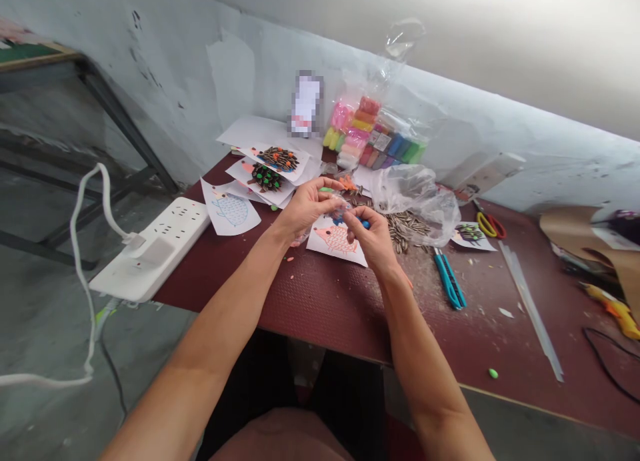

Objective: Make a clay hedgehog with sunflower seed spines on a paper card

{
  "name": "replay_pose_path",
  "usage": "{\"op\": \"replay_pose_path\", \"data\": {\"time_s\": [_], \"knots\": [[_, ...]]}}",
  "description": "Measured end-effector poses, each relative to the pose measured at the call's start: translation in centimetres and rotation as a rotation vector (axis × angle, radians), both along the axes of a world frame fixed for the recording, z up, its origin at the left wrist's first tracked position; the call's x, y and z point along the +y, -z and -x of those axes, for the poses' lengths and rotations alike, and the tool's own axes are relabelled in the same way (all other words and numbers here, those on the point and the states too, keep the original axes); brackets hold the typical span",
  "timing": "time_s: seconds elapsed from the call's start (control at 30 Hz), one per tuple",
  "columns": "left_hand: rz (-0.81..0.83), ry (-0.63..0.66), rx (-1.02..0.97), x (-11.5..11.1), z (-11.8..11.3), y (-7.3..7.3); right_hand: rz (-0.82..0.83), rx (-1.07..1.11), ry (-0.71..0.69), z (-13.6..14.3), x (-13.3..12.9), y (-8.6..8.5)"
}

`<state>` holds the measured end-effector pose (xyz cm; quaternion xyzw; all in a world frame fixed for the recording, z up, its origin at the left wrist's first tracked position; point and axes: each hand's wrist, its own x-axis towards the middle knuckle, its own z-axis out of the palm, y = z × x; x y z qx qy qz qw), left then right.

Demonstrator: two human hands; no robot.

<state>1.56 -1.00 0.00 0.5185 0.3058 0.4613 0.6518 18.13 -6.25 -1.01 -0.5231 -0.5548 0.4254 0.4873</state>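
Note:
My left hand (313,204) pinches a small clear plastic wrapper (340,206) above the table. Close beside it, my right hand (367,231) has its fingers curled round blue clay (367,224), part of which shows between the fingertips. Under both hands lies a white paper with an orange hedgehog drawing (334,239), partly covered by them. Striped sunflower seeds (407,229) are heaped to the right of my right hand, with a crumpled clear bag (420,197) over some of them. Orange clay bits (347,182) lie just behind my left hand.
Hedgehog pictures (267,177) and a blue drawing (233,209) lie left. Behind stand colored clay packs (375,137) and a phone (306,105). A teal cutter (450,281), scissors (490,224), glue sticks (533,314) and yellow glue gun (613,309) are right; a power strip (155,247) is left.

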Motion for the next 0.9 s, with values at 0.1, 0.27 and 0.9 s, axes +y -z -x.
{"op": "replay_pose_path", "data": {"time_s": [0.1, 0.27, 0.9], "knots": [[-0.009, 0.006, -0.013, -0.1, -0.1, -0.1, 0.023, 0.051, -0.004, -0.3, 0.1, 0.3], [-0.018, 0.026, 0.029, 0.0, 0.1, -0.1, 0.000, 0.033, 0.034, -0.5, 0.4, 0.6], [-0.068, 0.035, 0.200, 0.1, 0.3, 0.6, -0.062, -0.050, 0.091, -0.2, 0.2, 0.5]]}}
